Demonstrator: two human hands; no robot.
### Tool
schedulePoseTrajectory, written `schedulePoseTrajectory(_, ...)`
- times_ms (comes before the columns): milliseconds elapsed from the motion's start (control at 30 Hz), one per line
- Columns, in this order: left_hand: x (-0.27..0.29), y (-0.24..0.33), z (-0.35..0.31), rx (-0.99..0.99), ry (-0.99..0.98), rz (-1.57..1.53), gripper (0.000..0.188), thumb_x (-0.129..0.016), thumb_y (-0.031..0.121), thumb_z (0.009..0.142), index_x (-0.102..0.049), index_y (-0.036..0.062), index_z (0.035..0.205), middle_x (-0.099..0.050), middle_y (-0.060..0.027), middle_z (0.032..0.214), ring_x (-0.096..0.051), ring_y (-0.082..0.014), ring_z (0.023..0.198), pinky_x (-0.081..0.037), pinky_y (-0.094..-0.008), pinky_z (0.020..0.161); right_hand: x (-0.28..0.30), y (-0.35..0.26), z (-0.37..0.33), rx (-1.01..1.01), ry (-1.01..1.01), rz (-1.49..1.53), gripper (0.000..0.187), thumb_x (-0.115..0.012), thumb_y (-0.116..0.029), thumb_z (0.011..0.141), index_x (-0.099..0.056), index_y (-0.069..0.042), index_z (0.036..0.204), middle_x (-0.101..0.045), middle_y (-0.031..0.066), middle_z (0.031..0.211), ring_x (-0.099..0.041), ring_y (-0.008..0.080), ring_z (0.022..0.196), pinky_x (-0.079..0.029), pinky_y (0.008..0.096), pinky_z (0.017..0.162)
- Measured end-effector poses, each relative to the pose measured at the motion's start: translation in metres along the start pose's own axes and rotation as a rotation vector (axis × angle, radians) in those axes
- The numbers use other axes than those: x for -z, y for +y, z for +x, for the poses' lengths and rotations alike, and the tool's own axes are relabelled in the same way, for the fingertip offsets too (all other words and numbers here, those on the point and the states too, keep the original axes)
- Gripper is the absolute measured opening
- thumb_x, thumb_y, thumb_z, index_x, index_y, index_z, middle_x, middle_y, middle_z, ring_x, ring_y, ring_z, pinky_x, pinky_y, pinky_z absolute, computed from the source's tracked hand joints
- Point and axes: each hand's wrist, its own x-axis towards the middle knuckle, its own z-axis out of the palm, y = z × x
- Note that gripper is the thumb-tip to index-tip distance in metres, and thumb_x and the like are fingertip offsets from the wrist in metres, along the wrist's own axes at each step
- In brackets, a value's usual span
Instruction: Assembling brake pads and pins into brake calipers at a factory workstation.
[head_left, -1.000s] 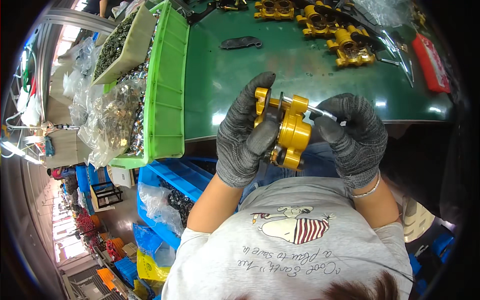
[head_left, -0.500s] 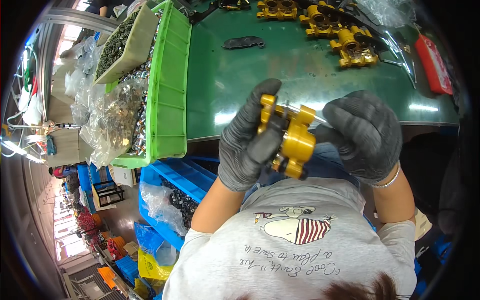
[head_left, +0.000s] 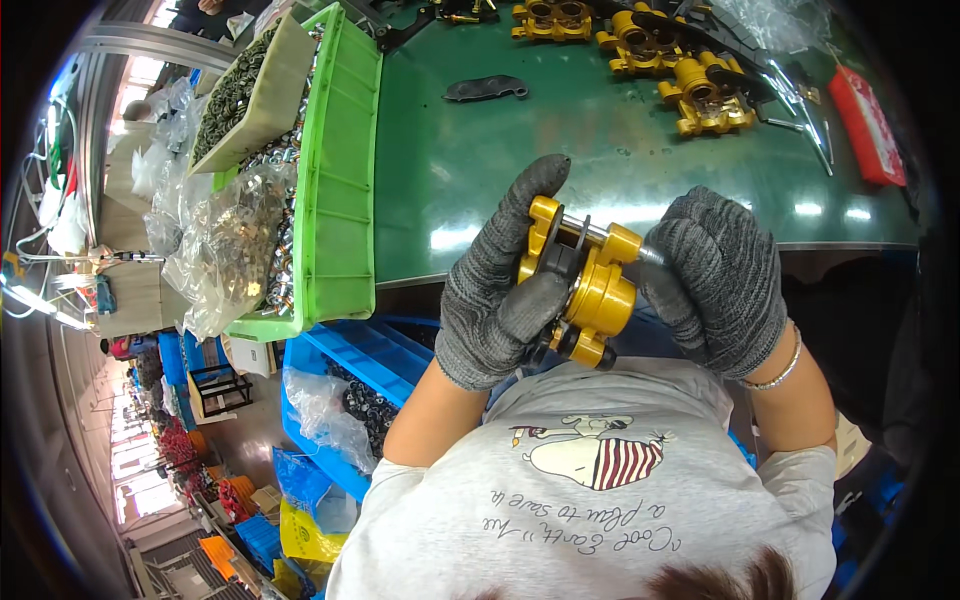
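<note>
My left hand (head_left: 495, 290), in a dark grey knit glove, is closed around a gold brake caliper (head_left: 605, 295) held over the table's near edge, its thumb pressed on the dark pads (head_left: 566, 262) in the middle. A silver pin (head_left: 586, 229) runs through the caliper's upper lugs. Beyond the right lug a bolt-like end (head_left: 652, 257) sticks out, and the curled fingers of my right hand (head_left: 715, 280), gloved alike, close on it. Those fingertips are partly hidden. On the green table (head_left: 460, 180) ahead lies a loose dark brake pad (head_left: 486, 88).
More gold calipers (head_left: 700, 95) lie at the far right, near thin metal rods (head_left: 795, 110) and a red box (head_left: 868, 125). Left stands a green crate (head_left: 338, 200) of small metal parts, with a tray of rings (head_left: 245, 95) on it. A blue bin (head_left: 350, 350) sits below.
The silver pin now shows more clearly through the caliper, which has turned slightly. My right hand has shifted a little left and down, its fingers close against the bolt-like end.
</note>
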Motion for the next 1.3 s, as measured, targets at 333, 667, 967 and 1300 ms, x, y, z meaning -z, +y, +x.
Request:
schedulePoseTrajectory(333, 0.002, -0.002, -0.010, -0.029, -0.006, -0.083, 0.065, -0.063, 0.027, 0.085, -0.034, 0.0032, 0.139, -0.043, -0.0123, 0.135, -0.049, -0.0198, 0.114, -0.040, -0.0353, 0.096, 0.000, -0.015, 0.005, -0.163, -0.172, 0.127, 0.025, -0.055, -0.028, 0.085, -0.057, -0.003, 0.081, -0.057, 0.0152, 0.069, -0.056, 0.0282, 0.060, -0.045, 0.0374, 0.053)
schedulePoseTrajectory(667, -0.003, 0.010, 0.004, -0.021, -0.037, 0.053, 0.063, -0.060, 0.027, 0.087, -0.034, 0.0032, 0.138, -0.055, -0.0110, 0.114, -0.054, -0.0167, 0.098, -0.044, -0.0324, 0.089, -0.020, -0.009, -0.003, -0.343, 0.023, 0.406, 0.025, -0.057, -0.028, 0.084, -0.054, -0.005, 0.075, -0.053, 0.0128, 0.063, -0.052, 0.0286, 0.055, -0.041, 0.0376, 0.050)
schedulePoseTrajectory(967, -0.006, 0.005, 0.004, 0.024, -0.093, 0.201, 0.049, -0.057, 0.027, 0.088, -0.044, 0.0016, 0.127, -0.058, -0.0103, 0.103, -0.057, -0.0172, 0.092, -0.047, -0.0312, 0.084, -0.010, 0.011, 0.000, 0.166, 0.048, -0.053, 0.027, -0.059, -0.028, 0.083, -0.053, -0.006, 0.067, -0.050, 0.0107, 0.059, -0.050, 0.0292, 0.055, -0.039, 0.0399, 0.050)
schedulePoseTrajectory(1300, -0.007, 0.005, 0.024, 0.047, -0.135, 0.172, 0.040, -0.054, 0.031, 0.091, -0.047, 0.0036, 0.119, -0.057, -0.0100, 0.104, -0.058, -0.0179, 0.094, -0.048, -0.0302, 0.082, 0.001, -0.002, 0.002, -1.017, -0.283, 1.119, 0.030, -0.060, -0.027, 0.087, -0.061, 0.000, 0.099, -0.061, 0.0061, 0.084, -0.058, 0.0200, 0.077, -0.047, 0.0334, 0.067)
